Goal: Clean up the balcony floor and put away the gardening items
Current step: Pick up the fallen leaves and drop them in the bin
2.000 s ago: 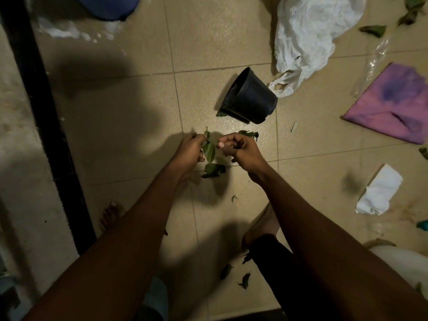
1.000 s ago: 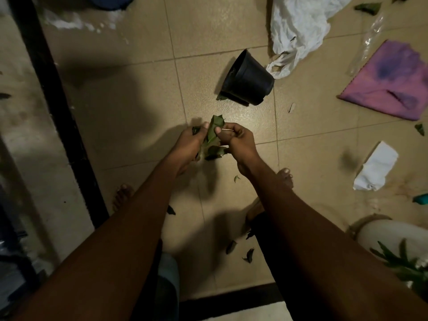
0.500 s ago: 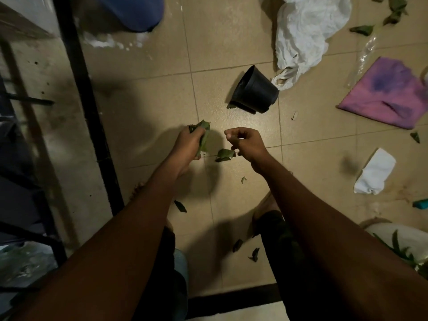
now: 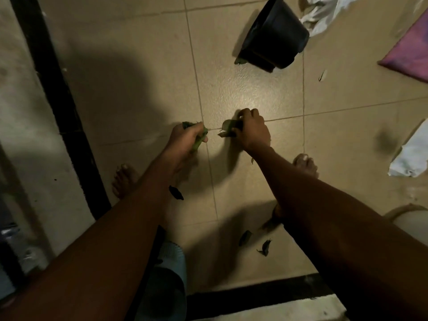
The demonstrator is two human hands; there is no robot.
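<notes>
We reach down over the tiled floor with leaves in both hands

Our left hand has its fingers curled tight round a bunch of green leaves, and our right hand, just beside it, pinches a single leaf between curled fingers, low over a grout line. Beyond our hands a black pot lies on its side, its base close to a white plastic bag. A purple cloth and a crumpled white rag lie well to the right. Dark leaf scraps sit on the tiles near our bare feet
</notes>
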